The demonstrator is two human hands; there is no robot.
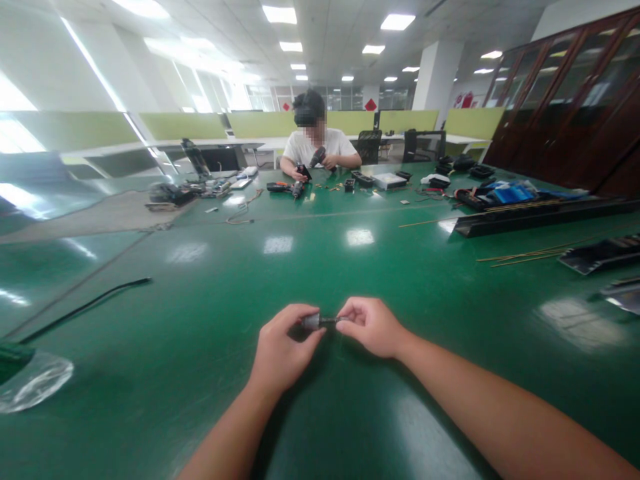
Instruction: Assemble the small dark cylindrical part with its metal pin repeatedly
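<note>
1. Left hand [280, 350], at the lower centre of the frame, has its thumb and fingers narrowed around a grey cap [312, 321].
2. Right hand [371, 327], just beside it, pinches the far end of a dark rod [327, 320] that runs from the cap toward the right; blur hides whether the two parts are joined or only touching.
3. Both parts appear to be held over the counter [225, 280], so a loose pinch could drop either one onto the glossy surface, where the round cap might roll.
4. Hands pushing or turning out of line could tilt the rod, making it bind or bend; the short exposed length leaves little to grip.
5. Blur and covering fingers could also hide a poor fit.
6. A cable [85, 307] at left lies well apart, unlikely to snag.
</note>
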